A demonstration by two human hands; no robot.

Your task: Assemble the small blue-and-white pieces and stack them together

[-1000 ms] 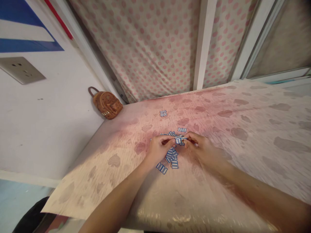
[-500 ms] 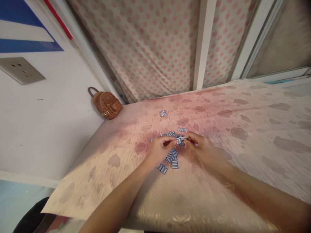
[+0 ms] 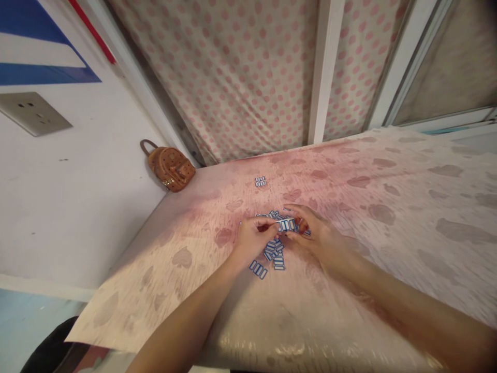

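Note:
My left hand (image 3: 252, 235) pinches a small flat blue-and-white striped piece (image 3: 287, 225) between thumb and fingers, above the table. My right hand (image 3: 316, 230) is just to its right, thumb and fingers spread apart around the piece's right end; whether they touch it I cannot tell. Beneath and between the hands lies a loose pile of similar blue-and-white pieces (image 3: 274, 249), partly hidden by my hands. One more striped piece (image 3: 258, 269) lies at the pile's near edge. Farther back, a small neat group of striped pieces (image 3: 260, 181) lies apart.
A patterned tablecloth (image 3: 388, 248) covers the table. A small brown backpack-shaped purse (image 3: 173, 167) leans at the left wall by the table's back corner. A polka-dot curtain (image 3: 252, 77) hangs behind, and a wall socket (image 3: 37, 114) is at left.
My right thumb and fingers have opened away from the piece they were pinching together with my left hand. More of the piece now shows, still in my left hand.

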